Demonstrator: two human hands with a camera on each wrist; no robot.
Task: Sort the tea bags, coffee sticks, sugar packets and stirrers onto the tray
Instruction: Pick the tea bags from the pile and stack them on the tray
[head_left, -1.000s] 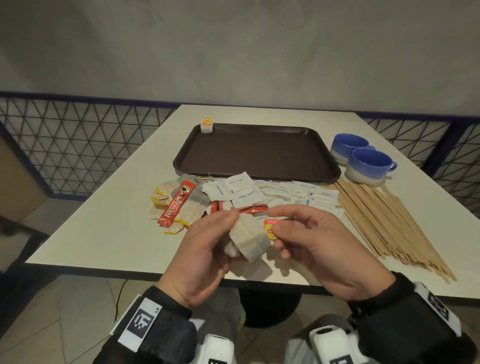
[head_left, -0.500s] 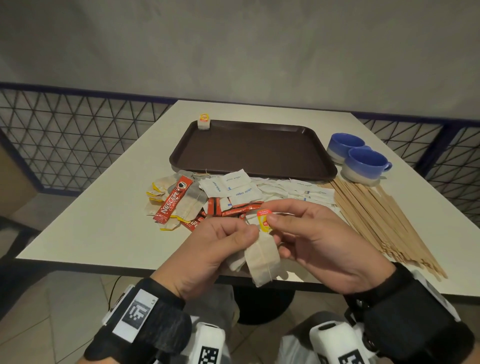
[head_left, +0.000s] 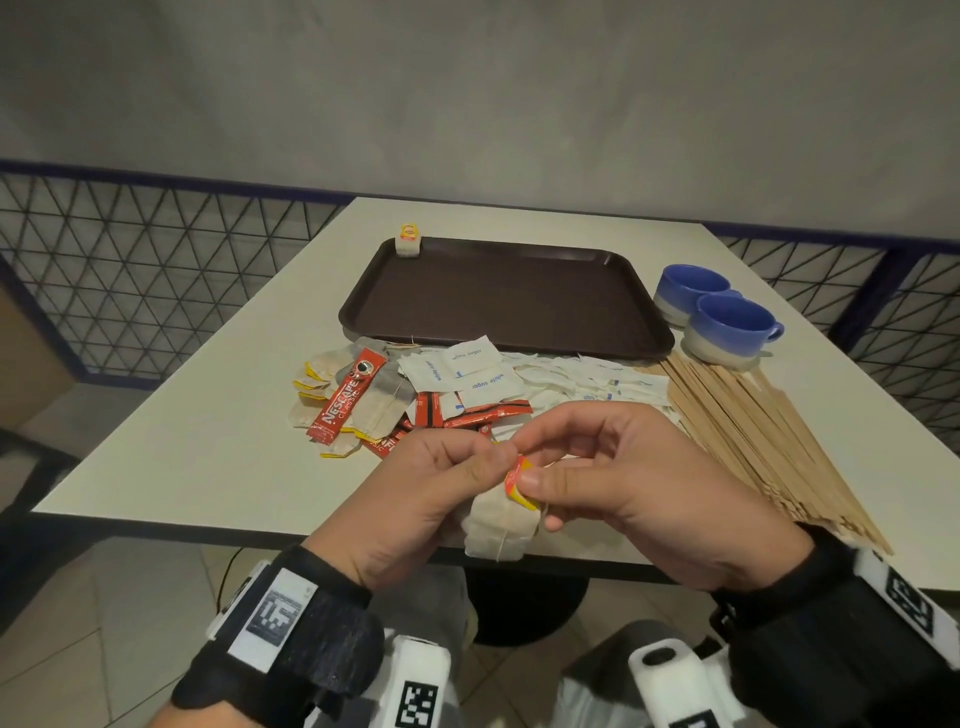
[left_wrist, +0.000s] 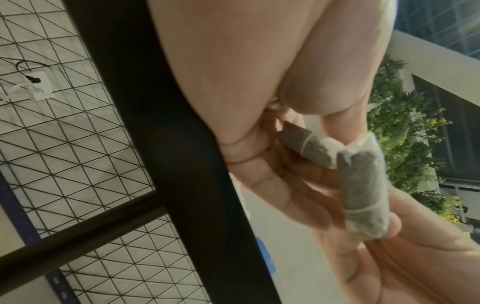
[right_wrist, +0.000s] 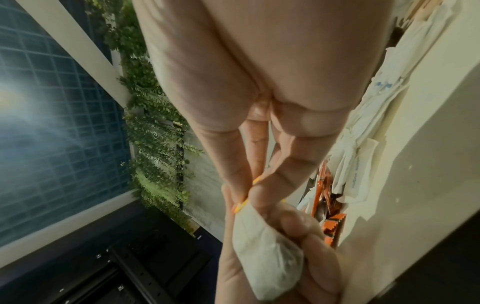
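Tea bag (head_left: 500, 529) held in mid-air over the near edge of the worktop (head_left: 208, 441), between both hands. Left hand (head_left: 415, 499) has its fingers curled about the paper pouch, which the left wrist view shows folded into two lobes (left_wrist: 363, 185) across the fingertips; right hand (head_left: 613, 483) pinches the yellow-and-red tag (head_left: 519, 480) between thumb and forefinger, the other fingers loosely bent. The step in hand appears to be tidying string and tag against the pouch before placing it. For a clean result, the tag is best kept pinched close to the pouch so the string cannot loop or snag, and the left fingers should press lightly, since the thin paper would likely tear or crease under a hard squeeze. Tray (head_left: 644, 332) lies beyond the heap, bare except for one tea bag (head_left: 408, 243) propped in its far-left corner; setting this bag just beside that one would begin a tidy group. The carry must pass over the mixed heap of coffee sticks (head_left: 345, 402), sugar packets (head_left: 467, 371) and loose tea bags, so a high path seems wise. Stirrers (head_left: 753, 436) lie in a sheaf to the right, near two blue cups (head_left: 727, 325), well apart from the hands.
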